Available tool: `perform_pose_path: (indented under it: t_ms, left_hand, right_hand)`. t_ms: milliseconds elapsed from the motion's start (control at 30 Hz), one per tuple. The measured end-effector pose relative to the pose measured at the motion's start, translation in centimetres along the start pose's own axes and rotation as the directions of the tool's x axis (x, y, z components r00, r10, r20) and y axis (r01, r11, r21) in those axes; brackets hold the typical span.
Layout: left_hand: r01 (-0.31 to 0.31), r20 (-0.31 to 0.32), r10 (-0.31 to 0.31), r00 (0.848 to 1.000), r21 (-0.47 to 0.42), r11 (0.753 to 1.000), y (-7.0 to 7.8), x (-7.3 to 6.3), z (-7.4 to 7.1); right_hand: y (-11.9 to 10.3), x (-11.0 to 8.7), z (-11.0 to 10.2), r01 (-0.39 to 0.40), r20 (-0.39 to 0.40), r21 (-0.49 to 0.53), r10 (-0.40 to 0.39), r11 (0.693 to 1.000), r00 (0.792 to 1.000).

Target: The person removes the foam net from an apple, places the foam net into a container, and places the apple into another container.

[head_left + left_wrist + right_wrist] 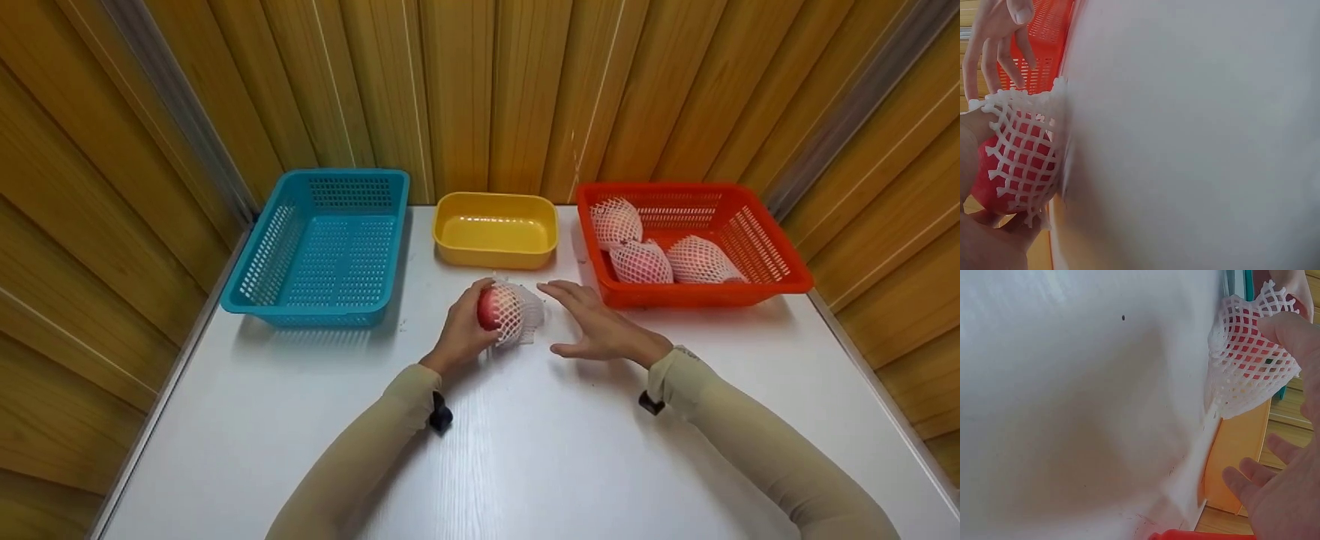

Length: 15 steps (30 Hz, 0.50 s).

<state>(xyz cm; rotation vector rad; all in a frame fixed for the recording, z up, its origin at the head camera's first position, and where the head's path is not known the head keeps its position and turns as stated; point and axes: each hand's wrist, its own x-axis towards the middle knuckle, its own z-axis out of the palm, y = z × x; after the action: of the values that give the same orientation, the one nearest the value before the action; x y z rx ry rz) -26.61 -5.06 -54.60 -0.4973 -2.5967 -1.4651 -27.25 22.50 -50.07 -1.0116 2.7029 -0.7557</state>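
A red apple (488, 308) sits partly inside a white foam net sleeve (511, 315) at the middle of the table. My left hand (463, 331) grips the apple from the left, thumb and fingers curled round its bare side. On the right, the loose end of the net spreads past the fruit. My right hand (600, 327) is just right of the net, fingers spread and holding nothing. In the right wrist view, the thumb overlaps the net (1252, 354). The left wrist view shows the mesh (1024, 152) covering much of the apple, close over the white table.
A blue basket (315, 310) stands at the left and a small yellow bin (495, 259) behind the hands. At the right, a red basket (705, 294) holds several net-wrapped fruits (643, 262). Wood-panelled walls (495, 97) rise behind and beside the white table (525, 457).
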Motion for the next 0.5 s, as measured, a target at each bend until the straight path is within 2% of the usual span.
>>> perform_pose_path:
  t_ms: [500]
  left_hand:
    - [-0.057,-0.019,0.058,0.998,0.060,0.997,-0.59,-0.10,-0.24]
  right_hand:
    - [0.47,0.05,0.34,0.001,0.000,-0.002,-0.001,1.000,1.000]
